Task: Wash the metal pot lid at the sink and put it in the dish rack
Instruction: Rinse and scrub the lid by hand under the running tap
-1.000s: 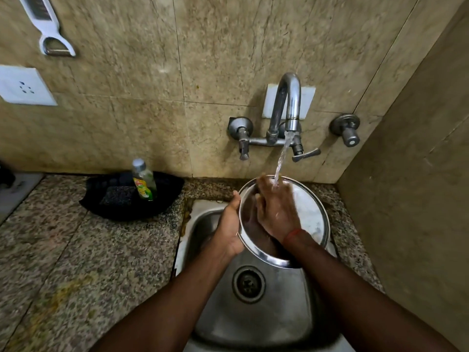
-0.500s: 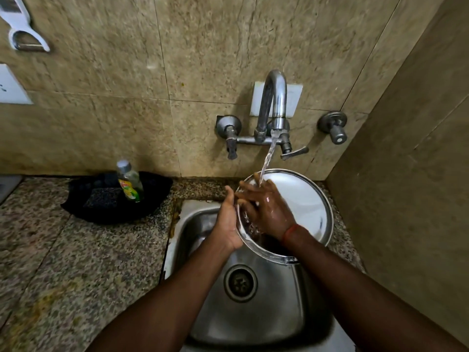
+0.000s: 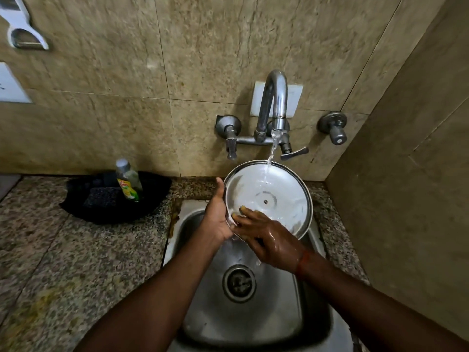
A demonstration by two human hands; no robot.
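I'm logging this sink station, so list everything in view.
pot lid: one, silver, tilted under the water
tap: one, chrome, on the wall, running
sink: one, steel, below the lid
counter: one, speckled granite, around the sink
tray: one, black, on the counter left of the sink
bottle: one, green-yellow, standing in the tray
peeler: one, white, hanging top left
left hand: one, grips the lid's left rim
right hand: one, wet, fingers flat on the lid

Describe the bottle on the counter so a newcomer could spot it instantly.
Start at the steel sink; left of it, against the wall, a black tray lies on the counter. The bottle stands upright in it: clear, grey-capped, yellow-green label, beside a dark scrub pad.
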